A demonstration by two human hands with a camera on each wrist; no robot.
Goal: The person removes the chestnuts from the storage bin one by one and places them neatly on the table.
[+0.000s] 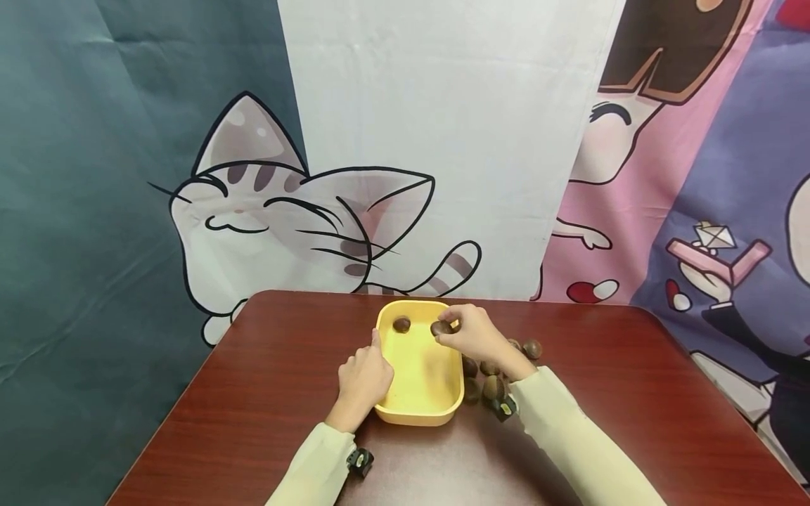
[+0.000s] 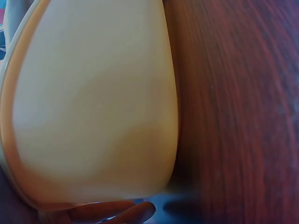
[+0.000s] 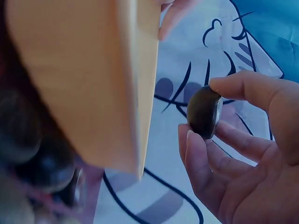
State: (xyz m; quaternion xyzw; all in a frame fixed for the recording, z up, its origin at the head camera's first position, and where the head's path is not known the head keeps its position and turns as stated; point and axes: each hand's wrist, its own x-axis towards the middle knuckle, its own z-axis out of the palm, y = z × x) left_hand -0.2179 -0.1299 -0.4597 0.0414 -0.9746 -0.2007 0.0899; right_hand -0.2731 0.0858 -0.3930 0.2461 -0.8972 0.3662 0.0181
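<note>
A yellow plastic box (image 1: 414,418) stands on the table. My left hand (image 1: 365,376) grips its left rim, one finger stretched along the edge; in the left wrist view, fingertips (image 2: 135,213) show past the box's outer wall (image 2: 98,102). Above the box's far right corner, my right hand (image 1: 474,334) pinches a dark, smooth stone (image 3: 204,112) between thumb and fingertips. Inside the box, near the far left corner, lies another dark stone (image 1: 401,324). Several more stones (image 1: 493,386) sit on the table against the box's right side, partly hidden under my right wrist.
The reddish-brown wooden table (image 1: 272,393) reaches back to a printed cloth backdrop (image 1: 443,140) with a cartoon cat. One stone (image 1: 532,349) lies at the right end of the pile. Small dark devices (image 1: 361,462) are strapped at both wrists.
</note>
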